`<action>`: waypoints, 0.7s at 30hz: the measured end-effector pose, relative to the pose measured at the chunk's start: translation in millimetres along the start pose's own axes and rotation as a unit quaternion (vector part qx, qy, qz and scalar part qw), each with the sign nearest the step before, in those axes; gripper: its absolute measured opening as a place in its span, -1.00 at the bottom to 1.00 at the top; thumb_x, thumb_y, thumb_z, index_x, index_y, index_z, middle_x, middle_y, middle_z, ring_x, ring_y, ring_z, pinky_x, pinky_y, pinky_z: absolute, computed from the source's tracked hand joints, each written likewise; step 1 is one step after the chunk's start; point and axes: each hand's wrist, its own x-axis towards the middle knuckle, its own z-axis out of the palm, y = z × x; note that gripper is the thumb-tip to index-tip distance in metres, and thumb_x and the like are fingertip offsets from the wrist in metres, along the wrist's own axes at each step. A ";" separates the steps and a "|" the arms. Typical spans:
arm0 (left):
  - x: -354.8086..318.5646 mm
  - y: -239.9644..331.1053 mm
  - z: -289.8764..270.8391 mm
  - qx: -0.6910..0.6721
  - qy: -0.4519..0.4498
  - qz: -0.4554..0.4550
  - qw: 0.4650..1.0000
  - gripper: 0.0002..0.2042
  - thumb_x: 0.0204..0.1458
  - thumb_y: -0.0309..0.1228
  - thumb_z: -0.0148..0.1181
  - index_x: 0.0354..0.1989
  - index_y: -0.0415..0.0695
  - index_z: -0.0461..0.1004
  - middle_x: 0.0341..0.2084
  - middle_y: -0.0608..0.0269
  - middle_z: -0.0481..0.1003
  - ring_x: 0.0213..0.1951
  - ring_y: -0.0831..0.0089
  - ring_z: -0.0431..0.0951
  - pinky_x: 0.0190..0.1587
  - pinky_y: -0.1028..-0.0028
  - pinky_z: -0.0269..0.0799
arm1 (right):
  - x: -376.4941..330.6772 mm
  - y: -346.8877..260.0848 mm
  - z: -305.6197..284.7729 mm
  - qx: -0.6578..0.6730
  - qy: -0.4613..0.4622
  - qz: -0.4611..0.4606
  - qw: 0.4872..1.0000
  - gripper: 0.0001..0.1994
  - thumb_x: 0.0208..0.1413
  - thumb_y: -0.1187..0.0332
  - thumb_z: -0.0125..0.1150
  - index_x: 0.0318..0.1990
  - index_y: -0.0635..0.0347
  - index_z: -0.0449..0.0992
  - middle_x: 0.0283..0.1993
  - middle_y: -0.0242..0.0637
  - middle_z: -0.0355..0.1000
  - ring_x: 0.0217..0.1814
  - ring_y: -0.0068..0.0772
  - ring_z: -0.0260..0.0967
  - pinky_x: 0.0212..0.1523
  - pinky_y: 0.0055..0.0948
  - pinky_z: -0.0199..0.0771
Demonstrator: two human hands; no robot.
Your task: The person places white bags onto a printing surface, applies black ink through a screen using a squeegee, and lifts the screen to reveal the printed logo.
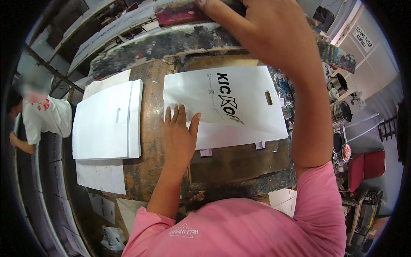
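A white flat bag (252, 115) with black printed lettering and a punched handle slot lies on the stained work table (150, 96). My left hand (177, 135) rests with spread fingers on its left part. My right hand (267, 28) is raised at the top edge of the view, over a paint-smeared wooden frame (171, 43). Its thumb stretches left; the other fingers are cut off, so I cannot tell what they touch. To the left of my left hand sits a stack of blank white bags (100, 122), their handle slot showing.
Small pale tabs (206, 152) stick out below the bag's near edge. Open cans (340, 112) stand beyond the table's right side, above a red chair (366, 169). Another person (47, 113) bends over long racks at the far left. Printed bags (112, 239) lie low at left.
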 end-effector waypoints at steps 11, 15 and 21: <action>-69.5 -17.8 32.9 0.181 -0.139 -0.031 0.973 0.04 0.20 0.37 -0.06 0.45 -0.49 0.12 0.54 -0.23 -0.03 0.57 -0.26 -0.31 0.33 -0.63 -0.47 | -30.8 3.1 16.5 0.006 0.099 -0.070 0.993 -0.46 0.27 -0.16 0.12 -0.13 0.20 0.70 -0.39 0.05 0.57 -0.30 0.17 0.53 -0.17 -0.04 0.47; -64.9 -16.6 35.0 0.210 -0.169 -0.031 0.962 0.04 0.19 0.37 -0.05 0.45 -0.50 0.13 0.54 -0.22 -0.01 0.57 -0.26 -0.28 0.31 -0.65 -0.44 | -36.7 4.7 23.3 0.005 0.128 -0.084 0.988 -0.47 0.27 -0.16 0.10 -0.23 0.19 0.68 -0.37 -0.02 0.58 -0.30 0.09 0.52 -0.09 -0.06 0.36; -47.6 -9.5 34.0 0.175 -0.112 0.005 0.978 -0.13 0.26 0.21 0.02 0.37 -0.49 0.26 0.42 -0.25 0.21 0.48 -0.21 0.08 0.35 -0.50 -0.13 | -40.8 3.5 26.4 0.000 0.110 -0.075 0.991 -0.45 0.29 -0.18 0.07 -0.29 0.18 0.69 -0.40 -0.09 0.57 -0.29 0.07 0.50 -0.06 -0.06 0.28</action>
